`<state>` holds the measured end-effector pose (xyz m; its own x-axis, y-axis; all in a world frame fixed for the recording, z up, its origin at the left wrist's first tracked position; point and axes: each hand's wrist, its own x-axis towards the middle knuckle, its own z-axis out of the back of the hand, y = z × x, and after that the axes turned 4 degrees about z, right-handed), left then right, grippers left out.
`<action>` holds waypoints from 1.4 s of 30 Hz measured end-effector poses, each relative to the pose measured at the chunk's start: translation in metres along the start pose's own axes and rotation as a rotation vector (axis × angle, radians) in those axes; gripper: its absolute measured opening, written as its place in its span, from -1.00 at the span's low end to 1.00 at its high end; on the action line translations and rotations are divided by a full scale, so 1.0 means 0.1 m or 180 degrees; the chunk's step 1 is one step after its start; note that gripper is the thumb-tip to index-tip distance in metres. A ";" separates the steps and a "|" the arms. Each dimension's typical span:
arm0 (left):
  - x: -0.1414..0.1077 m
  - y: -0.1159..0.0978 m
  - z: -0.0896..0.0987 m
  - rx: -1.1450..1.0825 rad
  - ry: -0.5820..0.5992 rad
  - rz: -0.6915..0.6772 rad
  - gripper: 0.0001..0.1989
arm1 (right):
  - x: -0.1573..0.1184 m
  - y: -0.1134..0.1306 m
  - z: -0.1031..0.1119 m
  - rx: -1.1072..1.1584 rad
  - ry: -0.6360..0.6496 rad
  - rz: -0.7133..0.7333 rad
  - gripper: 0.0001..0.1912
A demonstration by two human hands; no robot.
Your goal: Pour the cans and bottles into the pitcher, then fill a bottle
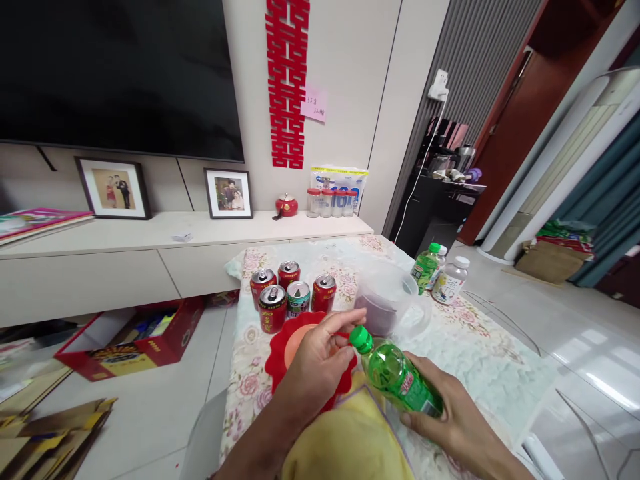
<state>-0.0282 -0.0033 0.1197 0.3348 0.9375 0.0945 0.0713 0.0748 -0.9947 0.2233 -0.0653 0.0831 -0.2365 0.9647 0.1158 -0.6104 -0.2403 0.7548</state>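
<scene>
My right hand [450, 407] is wrapped round the lower part of a green plastic drink bottle [395, 373], which leans with its green cap up and to the left. My left hand [320, 350] is beside the cap, its index finger stretched out and its thumb apart, with nothing seen between them. Below the left hand lies a red scalloped dish [277, 357] with an orange-pink middle, partly hidden by the hand. A yellow cloth [350, 440] lies at the table's near edge. Behind the bottle stands a clear plastic container [383, 300] with something purplish showing in it.
Several drink cans [273, 310] stand at the table's left on a floral tablecloth [475, 367]. At the right edge are another green bottle [425, 268] and a white-capped bottle [450, 283]. A red box [135, 340] sits on the floor. A TV cabinet [200, 233] runs behind.
</scene>
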 end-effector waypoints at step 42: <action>-0.14 -0.60 0.18 -0.0027 -0.0409 0.0393 -0.44 | -0.06 -0.05 -0.17 0.0371 -0.0718 0.0692 -0.18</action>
<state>-0.0538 -0.0154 0.1769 0.2186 0.9752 -0.0349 0.0451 -0.0459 -0.9979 0.2151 -0.0718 0.0680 -0.1706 0.8948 0.4125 -0.4702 -0.4418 0.7640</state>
